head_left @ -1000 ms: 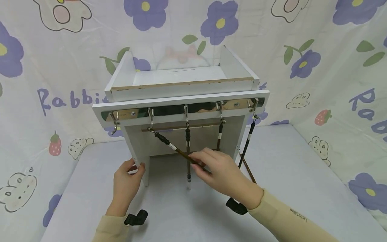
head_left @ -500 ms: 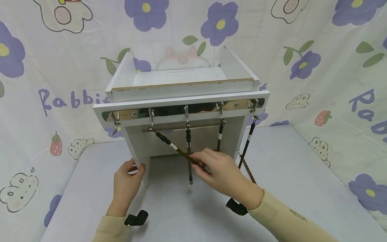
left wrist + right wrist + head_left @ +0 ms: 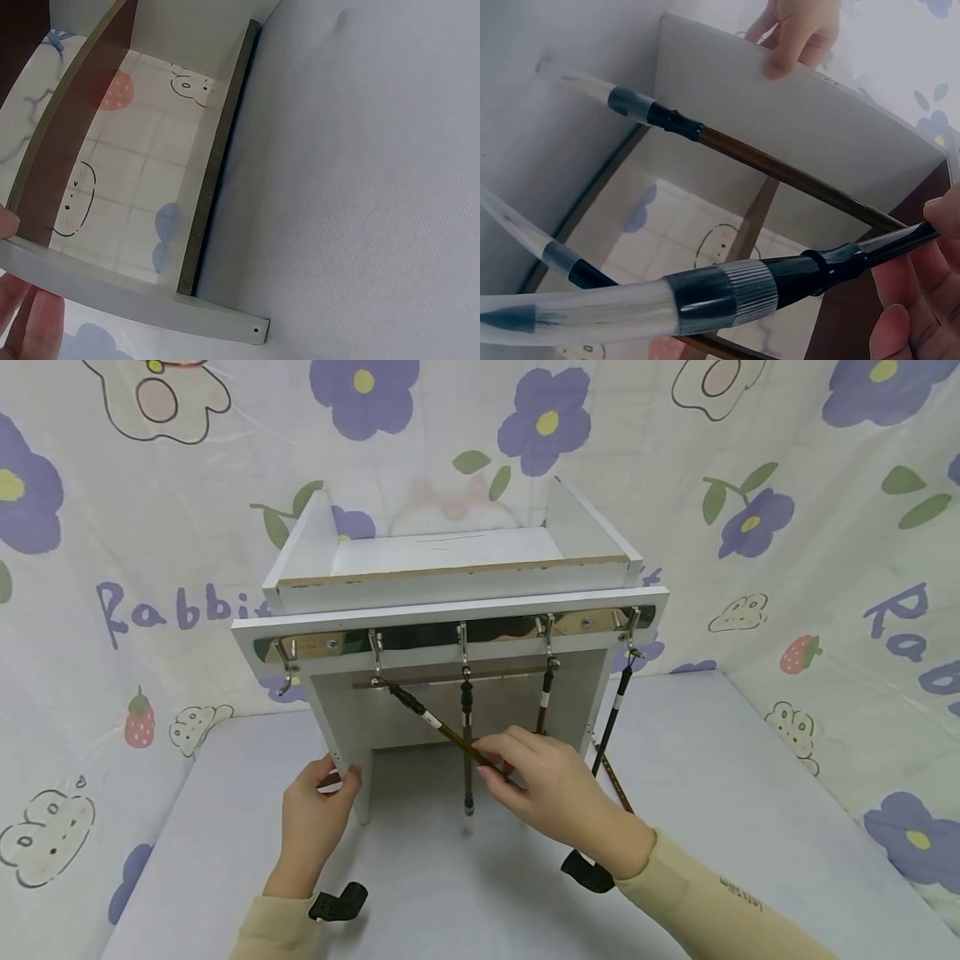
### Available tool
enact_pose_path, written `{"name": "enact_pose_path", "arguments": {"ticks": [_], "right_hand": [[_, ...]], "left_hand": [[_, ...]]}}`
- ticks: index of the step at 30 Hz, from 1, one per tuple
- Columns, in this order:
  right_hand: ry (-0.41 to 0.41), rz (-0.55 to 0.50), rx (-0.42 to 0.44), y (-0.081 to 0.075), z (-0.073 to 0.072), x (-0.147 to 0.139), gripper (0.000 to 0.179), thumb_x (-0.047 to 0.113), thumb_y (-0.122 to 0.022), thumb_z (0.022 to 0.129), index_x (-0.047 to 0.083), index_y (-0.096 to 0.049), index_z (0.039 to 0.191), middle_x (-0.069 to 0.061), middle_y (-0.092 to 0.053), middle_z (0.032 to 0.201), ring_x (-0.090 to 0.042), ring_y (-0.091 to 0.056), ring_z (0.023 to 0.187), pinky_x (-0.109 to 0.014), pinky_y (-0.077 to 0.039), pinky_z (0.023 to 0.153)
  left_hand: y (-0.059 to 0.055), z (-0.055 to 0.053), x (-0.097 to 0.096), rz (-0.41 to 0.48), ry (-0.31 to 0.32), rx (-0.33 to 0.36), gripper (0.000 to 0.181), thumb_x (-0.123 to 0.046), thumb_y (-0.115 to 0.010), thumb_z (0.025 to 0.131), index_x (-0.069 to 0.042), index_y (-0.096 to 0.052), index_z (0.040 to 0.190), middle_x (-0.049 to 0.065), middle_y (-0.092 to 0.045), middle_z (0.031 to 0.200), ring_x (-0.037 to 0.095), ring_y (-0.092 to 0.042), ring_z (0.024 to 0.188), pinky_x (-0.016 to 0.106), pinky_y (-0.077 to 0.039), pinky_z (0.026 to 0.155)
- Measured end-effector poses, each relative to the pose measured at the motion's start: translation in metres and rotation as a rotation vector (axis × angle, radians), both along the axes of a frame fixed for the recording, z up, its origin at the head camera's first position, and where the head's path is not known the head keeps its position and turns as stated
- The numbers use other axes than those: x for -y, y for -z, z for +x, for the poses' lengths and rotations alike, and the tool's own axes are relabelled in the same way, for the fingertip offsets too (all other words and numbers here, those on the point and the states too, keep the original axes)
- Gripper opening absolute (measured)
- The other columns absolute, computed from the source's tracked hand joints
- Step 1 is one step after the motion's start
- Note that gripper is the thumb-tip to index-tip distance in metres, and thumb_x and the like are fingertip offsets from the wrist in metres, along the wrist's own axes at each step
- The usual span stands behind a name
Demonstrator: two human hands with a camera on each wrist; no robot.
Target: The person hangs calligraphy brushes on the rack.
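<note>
My right hand (image 3: 551, 785) pinches the handle of a calligraphy brush (image 3: 446, 733), which slants down to the right. The cord loop at its top end is at the second hook (image 3: 376, 658) from the left. In the right wrist view, a clear cap covers the tip of this brush (image 3: 720, 300). Three more brushes hang from the hooks to its right: a middle brush (image 3: 467, 727), another brush (image 3: 545, 693) beside it and an outer brush (image 3: 615, 706). My left hand (image 3: 313, 818) grips the side panel (image 3: 330, 718) of a white wooden rack (image 3: 450, 597), thumb on its front edge.
A mirrored hook strip (image 3: 420, 634) runs along the rack's front; its leftmost hook (image 3: 283, 667) bears nothing. The rack stands on a white-covered table (image 3: 420, 893) before a printed curtain (image 3: 187, 527). Black wrist devices (image 3: 339, 902) show near both sleeves.
The brush on the middle hook sways a little, right and then back. Both hands keep their places and their holds.
</note>
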State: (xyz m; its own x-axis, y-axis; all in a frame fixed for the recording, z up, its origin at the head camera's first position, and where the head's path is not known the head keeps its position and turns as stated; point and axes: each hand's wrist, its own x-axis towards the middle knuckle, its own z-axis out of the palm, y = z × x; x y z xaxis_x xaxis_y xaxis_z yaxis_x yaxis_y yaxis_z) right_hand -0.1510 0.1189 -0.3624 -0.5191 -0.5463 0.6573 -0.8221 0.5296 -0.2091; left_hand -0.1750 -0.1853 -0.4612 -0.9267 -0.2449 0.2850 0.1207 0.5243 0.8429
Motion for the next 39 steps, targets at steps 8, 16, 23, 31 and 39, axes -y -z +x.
{"name": "enact_pose_path", "arguments": {"ticks": [8, 16, 23, 31, 39], "right_hand": [[0.012, 0.003, 0.024, 0.004, -0.001, 0.000, 0.021, 0.013, -0.066, 0.091, 0.010, -0.063, 0.111, 0.006, -0.061, 0.089, -0.003, -0.058, 0.074, -0.015, -0.047, 0.057], [0.012, -0.028, 0.104, 0.012, 0.004, 0.001, 0.023, 0.012, -0.067, 0.090, 0.012, -0.063, 0.112, 0.008, -0.062, 0.093, -0.002, -0.058, 0.077, -0.015, -0.047, 0.057], [0.032, -0.045, 0.193, 0.028, 0.012, 0.007, 0.022, 0.013, -0.068, 0.090, 0.012, -0.064, 0.112, 0.009, -0.062, 0.095, -0.001, -0.059, 0.078, -0.015, -0.049, 0.059], [0.062, -0.101, 0.278, 0.052, 0.020, 0.026, 0.021, 0.014, -0.070, 0.090, 0.010, -0.064, 0.109, 0.006, -0.064, 0.094, -0.001, -0.061, 0.078, -0.021, -0.054, 0.066], [0.143, -0.156, 0.286, 0.065, 0.022, 0.050, 0.013, 0.015, -0.071, 0.089, 0.013, -0.066, 0.101, 0.007, -0.064, 0.088, -0.002, -0.062, 0.077, -0.020, -0.053, 0.063]], "left_hand": [[0.001, 0.001, 0.000, 0.001, 0.008, 0.002, 0.031, -0.021, -0.066, 0.091, -0.012, -0.068, 0.120, 0.005, -0.067, 0.108, 0.024, -0.065, 0.094, 0.028, -0.056, 0.067], [0.004, -0.002, 0.001, 0.002, 0.000, -0.021, 0.030, -0.021, -0.066, 0.090, -0.012, -0.069, 0.119, 0.005, -0.068, 0.106, 0.022, -0.066, 0.093, 0.026, -0.056, 0.067], [0.003, -0.002, 0.001, -0.005, 0.005, -0.030, 0.031, -0.021, -0.067, 0.090, -0.012, -0.069, 0.119, 0.004, -0.068, 0.105, 0.021, -0.066, 0.091, 0.025, -0.056, 0.066], [0.003, -0.002, 0.001, -0.004, 0.007, -0.019, 0.031, -0.022, -0.066, 0.091, -0.012, -0.068, 0.120, 0.004, -0.067, 0.107, 0.021, -0.065, 0.093, 0.027, -0.057, 0.067], [0.000, 0.000, 0.001, -0.007, 0.005, -0.003, 0.031, -0.022, -0.067, 0.091, -0.014, -0.068, 0.120, 0.005, -0.068, 0.109, 0.021, -0.066, 0.093, 0.023, -0.055, 0.066]]}}
